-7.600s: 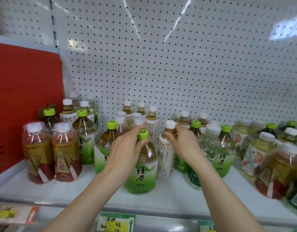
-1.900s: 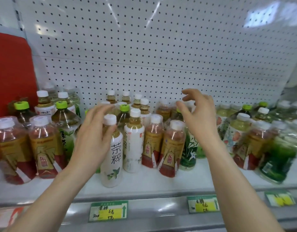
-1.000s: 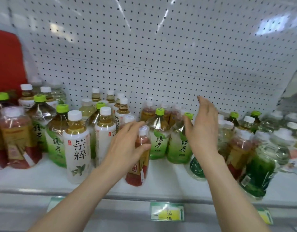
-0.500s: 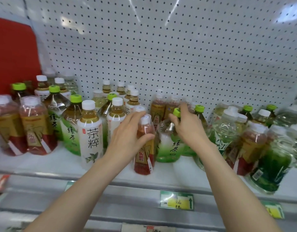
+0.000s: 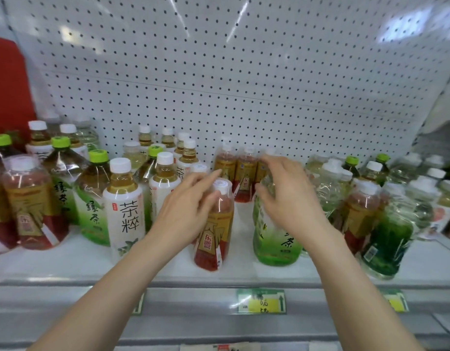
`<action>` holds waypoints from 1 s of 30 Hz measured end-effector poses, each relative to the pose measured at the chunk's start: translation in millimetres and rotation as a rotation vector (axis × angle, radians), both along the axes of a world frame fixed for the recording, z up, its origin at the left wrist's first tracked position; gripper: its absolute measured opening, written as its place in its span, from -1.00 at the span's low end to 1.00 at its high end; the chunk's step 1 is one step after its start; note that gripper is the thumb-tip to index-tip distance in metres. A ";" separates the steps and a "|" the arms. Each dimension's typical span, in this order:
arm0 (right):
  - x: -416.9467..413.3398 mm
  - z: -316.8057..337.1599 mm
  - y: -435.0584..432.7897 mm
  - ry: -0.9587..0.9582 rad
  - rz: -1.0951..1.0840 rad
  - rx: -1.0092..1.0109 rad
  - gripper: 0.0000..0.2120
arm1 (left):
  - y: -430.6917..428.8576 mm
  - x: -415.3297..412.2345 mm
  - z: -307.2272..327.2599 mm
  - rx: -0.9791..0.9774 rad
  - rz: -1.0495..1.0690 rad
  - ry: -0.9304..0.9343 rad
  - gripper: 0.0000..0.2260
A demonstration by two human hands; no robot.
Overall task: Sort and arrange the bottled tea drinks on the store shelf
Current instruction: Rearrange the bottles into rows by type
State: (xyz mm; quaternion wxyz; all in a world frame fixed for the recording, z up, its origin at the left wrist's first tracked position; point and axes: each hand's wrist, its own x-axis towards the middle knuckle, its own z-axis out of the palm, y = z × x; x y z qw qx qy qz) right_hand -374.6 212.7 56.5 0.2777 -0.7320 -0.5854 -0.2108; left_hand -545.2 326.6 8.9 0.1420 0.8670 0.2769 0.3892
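We draw a green tea bottle to the shelf front, beside the red-label bottle.

Nearest us, above the price tag [image 5: 260,301], our left hand [image 5: 191,211] curls loosely round the neck of the red-label bottle [image 5: 213,231], which stands upright at the front of the shelf [image 5: 67,262]. Just to its right, our right hand [image 5: 292,198] grips the top of the green tea bottle [image 5: 274,239], which was tilted further back half a second ago. Behind them, the back red-label bottles [image 5: 245,171] line the pegboard [image 5: 219,72]. We judge the sorting to be mid-way.
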 end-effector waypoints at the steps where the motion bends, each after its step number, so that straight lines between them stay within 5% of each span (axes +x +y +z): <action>1: -12.5 -0.4 6.1 0.059 0.099 -0.052 -0.44 | 2.0 -2.2 -0.5 0.018 -0.003 -0.039 -0.58; 4: -36.3 -3.0 29.7 0.105 0.185 -0.263 -0.30 | 12.0 -7.4 3.0 0.065 0.069 -0.097 -0.60; 11: -0.9 23.1 65.9 0.128 0.043 -0.484 -0.50 | 26.1 -6.4 3.4 0.157 0.199 0.170 -0.47; 23: 32.6 10.0 182.7 0.159 -0.056 -0.403 -0.50 | 37.5 -10.0 0.0 0.239 0.210 0.110 -0.42; 27: 29.0 8.5 180.5 0.075 -0.101 -0.444 -0.47 | 37.1 -8.7 3.1 0.242 0.198 0.096 -0.51; 30: 27.6 15.3 144.3 0.053 -0.094 -0.286 -0.35 | 38.6 -4.4 14.3 0.283 0.200 0.111 -0.57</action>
